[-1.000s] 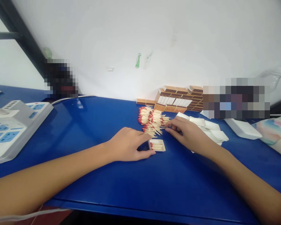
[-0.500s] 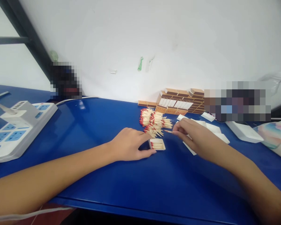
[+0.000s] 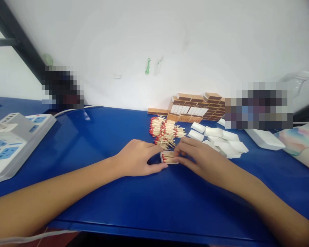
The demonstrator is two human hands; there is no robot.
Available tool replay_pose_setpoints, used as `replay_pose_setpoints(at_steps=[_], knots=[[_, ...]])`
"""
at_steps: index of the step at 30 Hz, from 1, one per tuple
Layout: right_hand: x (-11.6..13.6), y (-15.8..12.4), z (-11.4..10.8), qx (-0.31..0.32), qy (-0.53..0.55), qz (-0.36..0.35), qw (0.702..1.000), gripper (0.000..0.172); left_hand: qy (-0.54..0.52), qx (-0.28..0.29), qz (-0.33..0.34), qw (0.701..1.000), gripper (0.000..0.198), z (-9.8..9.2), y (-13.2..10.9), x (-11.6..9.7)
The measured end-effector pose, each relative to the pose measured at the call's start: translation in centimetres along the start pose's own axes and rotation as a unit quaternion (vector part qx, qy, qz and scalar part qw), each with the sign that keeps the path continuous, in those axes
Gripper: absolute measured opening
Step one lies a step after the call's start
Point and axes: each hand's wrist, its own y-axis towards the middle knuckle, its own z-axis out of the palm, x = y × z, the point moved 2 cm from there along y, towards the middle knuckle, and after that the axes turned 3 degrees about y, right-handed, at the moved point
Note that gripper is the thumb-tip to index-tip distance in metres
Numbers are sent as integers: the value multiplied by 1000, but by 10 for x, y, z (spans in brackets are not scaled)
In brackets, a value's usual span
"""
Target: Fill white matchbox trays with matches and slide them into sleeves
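While your two hands meet around it, the small white rectangular matchbox tray (image 3: 172,163) rests on the glossy blue tabletop (image 3: 118,202) near the middle of your view, with a layer of red-headed wooden matches (image 3: 166,158) lying inside, heads toward the left. Your left hand (image 3: 136,157) grips the tray at its left end, thumb at the near corner and forefinger at the far one, the two set apart by the tray's width. Your right hand (image 3: 198,154) is over the right end, its thumb and fingertips drawn narrowly together at the bare ends of the matches; you cannot tell from this angle whether a match is pinched between them. Just beyond the tray lies a loose heap of red-tipped matchsticks (image 3: 157,126), fanned in several bunches. To the right of the heap, past your right knuckles, white oblong card pieces (image 3: 213,132) lie scattered, some overlapping. Behind these, brown-and-orange matchboxes (image 3: 213,109) are stacked like bricks against the off-white wall (image 3: 100,41), with narrow white ends showing in the front part. Farther right you have a long white box (image 3: 266,140) beside a pastel-patterned pack (image 3: 301,140). Well to your left sits a white power strip with blue socket panels (image 3: 45,135), an adapter plugged into it.
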Motion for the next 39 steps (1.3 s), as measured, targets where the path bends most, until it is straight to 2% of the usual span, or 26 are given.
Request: replay_pose_setpoints(at_steps=[3,8,12,13,18,26,31,39], knots=[[-1,0,1,16,25,10,1000,10,-1,-4,3,1000,37,0,0,0],[-9,5,-3,-6,51,23,998,12,0,-6,6,1000,38,1,0,1],[-43,8,-16,-119,-47,33,991,15,4,-1,6,1000,38,1,0,1],[-52,9,-17,-131,-73,26,988,15,6,1,6,1000,38,1,-1,1],[-81,16,-11,-116,-84,3,990,19,13,3,11,1000,38,2,-1,0],[-76,19,-7,-105,-74,11,992,20,17,1,19,1000,41,6,-2,2],[-73,18,-7,-73,-66,13,995,22,13,3,12,1000,40,4,-2,1],[-68,17,-6,-71,-51,34,996,26,1,10,1,1000,39,1,0,0]])
